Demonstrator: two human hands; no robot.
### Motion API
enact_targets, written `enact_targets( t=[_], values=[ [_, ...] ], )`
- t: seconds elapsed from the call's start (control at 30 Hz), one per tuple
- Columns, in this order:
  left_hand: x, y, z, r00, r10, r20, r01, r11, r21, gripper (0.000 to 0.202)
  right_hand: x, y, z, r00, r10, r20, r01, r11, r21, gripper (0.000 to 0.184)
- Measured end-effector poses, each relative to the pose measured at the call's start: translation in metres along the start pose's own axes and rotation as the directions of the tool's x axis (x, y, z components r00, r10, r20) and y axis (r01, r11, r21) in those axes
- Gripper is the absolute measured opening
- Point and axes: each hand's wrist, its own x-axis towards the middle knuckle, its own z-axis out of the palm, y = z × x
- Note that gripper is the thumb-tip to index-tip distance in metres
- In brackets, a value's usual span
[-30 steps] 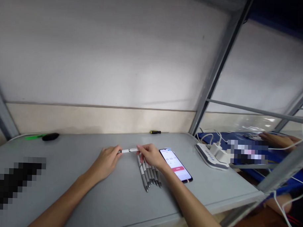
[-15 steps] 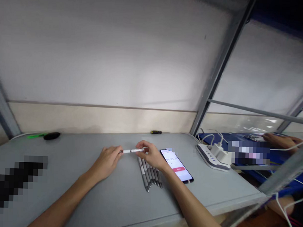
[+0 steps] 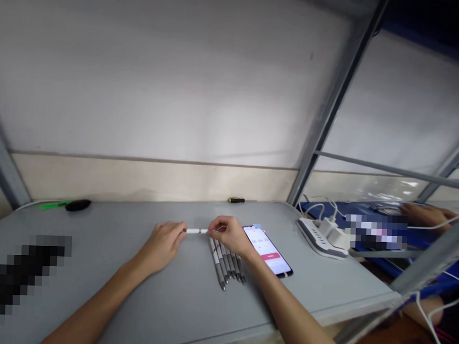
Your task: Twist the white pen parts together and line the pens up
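Observation:
A white pen (image 3: 193, 231) with a dark band lies level between my two hands, just above the grey desk. My left hand (image 3: 166, 242) is closed round its left end, which shows a dark part at the fingertips. At the right end, the fingers of my right hand (image 3: 227, 234) pinch the pen; they hide its tip. Below my right hand several grey-and-white pens (image 3: 220, 264) lie side by side, their upper ends partly covered by that hand. A phone (image 3: 270, 253) with a lit timer screen rests just right of my right wrist.
A white power strip (image 3: 321, 238) with plugged-in chargers stands at the desk's right side. By the wall lie a small yellow-and-black screwdriver (image 3: 236, 200) and a black-and-green item (image 3: 77, 205). Metal posts frame the desk (image 3: 134, 309). Another person's hand (image 3: 426, 215) shows at far right.
The fingers of my right hand have closed further and cover more of the pen's right end. My left hand stays in almost the same place.

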Motion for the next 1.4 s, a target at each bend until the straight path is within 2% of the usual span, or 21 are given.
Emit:
enact_targets(
  t=[0.13,0.3,0.43,0.63,0.77,0.9,1.0,1.07,1.13,1.3,1.4],
  values=[
    [-0.001,0.000,0.000,1.000,0.016,-0.002,-0.016,1.000,0.009,0.028,-0.003,-0.005,0.000,0.997,-0.079,0.009,0.079,0.994,-0.075,0.018],
    [-0.002,0.003,-0.002,1.000,0.012,0.005,-0.012,1.000,0.003,0.029,-0.007,-0.014,0.002,0.975,-0.194,0.113,0.208,0.969,-0.133,0.019],
    [-0.002,0.004,-0.003,1.000,0.015,0.016,-0.015,1.000,-0.011,0.031,-0.006,-0.014,0.003,0.968,-0.246,0.045,0.250,0.949,-0.195,0.009],
    [-0.001,0.002,-0.001,1.000,-0.002,-0.020,0.001,0.998,-0.063,0.030,-0.003,-0.007,0.002,0.957,-0.291,0.012,0.281,0.911,-0.301,0.015],
    [0.001,-0.004,0.003,0.999,0.010,-0.049,-0.015,0.995,-0.103,0.032,-0.002,0.000,0.000,0.951,-0.307,-0.034,0.272,0.885,-0.378,0.016],
    [0.003,-0.010,0.001,0.996,-0.004,-0.093,-0.012,0.987,-0.162,0.034,0.001,0.004,-0.002,0.950,-0.272,-0.152,0.194,0.899,-0.393,0.015],
    [0.005,-0.011,-0.003,0.987,-0.028,-0.160,0.001,0.986,-0.166,0.032,0.004,0.005,-0.004,0.954,-0.150,-0.259,0.081,0.962,-0.259,0.013],
    [0.005,-0.010,-0.005,0.983,-0.037,-0.180,0.009,0.988,-0.155,0.031,0.006,0.005,-0.005,0.959,-0.042,-0.280,0.007,0.992,-0.124,0.019],
    [0.005,-0.009,-0.006,0.985,-0.038,-0.170,0.014,0.989,-0.145,0.030,0.006,0.006,-0.007,0.962,-0.006,-0.274,-0.019,0.996,-0.088,0.022],
    [0.004,-0.007,-0.005,0.991,-0.034,-0.130,0.018,0.992,-0.126,0.031,0.005,0.008,-0.008,0.958,-0.193,-0.212,0.105,0.924,-0.367,0.015],
    [0.003,-0.006,-0.005,0.993,-0.045,-0.109,0.034,0.995,-0.099,0.032,0.003,0.008,-0.007,0.962,-0.230,-0.145,0.152,0.898,-0.413,0.017]
  ],
)
